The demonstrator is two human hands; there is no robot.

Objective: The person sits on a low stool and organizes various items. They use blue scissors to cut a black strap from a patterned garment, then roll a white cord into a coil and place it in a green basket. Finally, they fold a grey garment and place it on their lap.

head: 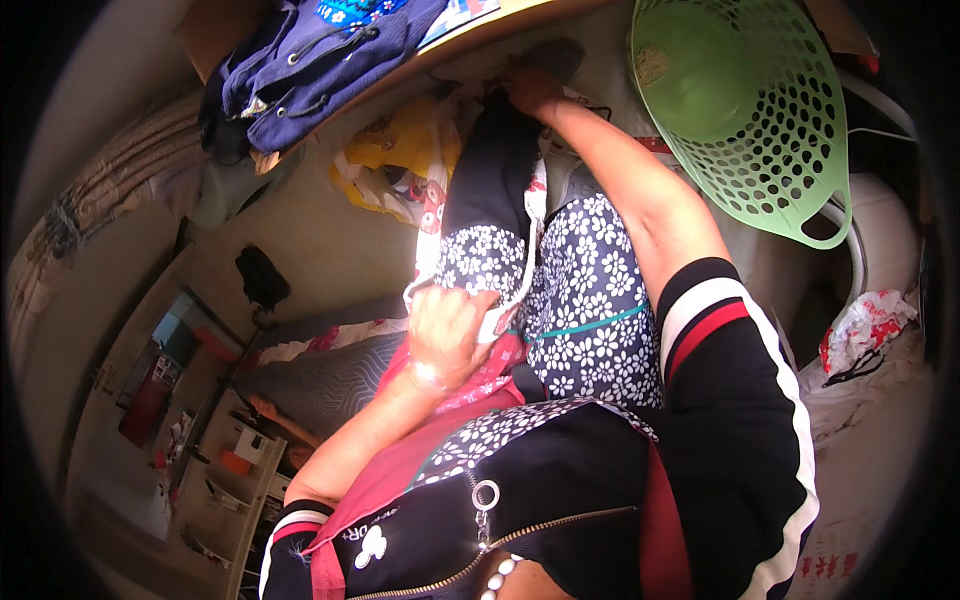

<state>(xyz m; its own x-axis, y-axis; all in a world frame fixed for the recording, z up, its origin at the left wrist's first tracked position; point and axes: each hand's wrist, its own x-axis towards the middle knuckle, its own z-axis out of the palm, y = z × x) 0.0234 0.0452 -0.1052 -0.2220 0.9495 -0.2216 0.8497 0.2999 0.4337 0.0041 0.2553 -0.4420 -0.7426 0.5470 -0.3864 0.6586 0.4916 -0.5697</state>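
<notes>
My left hand (446, 330) is closed around a pale cloth strap (535, 202) with a red pattern. The strap runs along both sides of a leg in black trousers (491, 172) towards the floor. Farther out, my right hand (534, 90) reaches down near the foot end of that leg. Its fingers are in shadow, so what they hold or touch is unclear. A navy apron with white daisies (592, 300) covers the lap, with red patterned cloth (480, 375) beside it. To the left of the leg lies a yellow bag (401, 150), partly crumpled.
A green perforated plastic basket (814, 150) stands at upper right. Folded blue clothing (330, 67) lies on a wooden tabletop edge (495, 30) above. At the right is a red-and-white plastic bag (862, 334). Another person's hand (262, 406) shows at lower left.
</notes>
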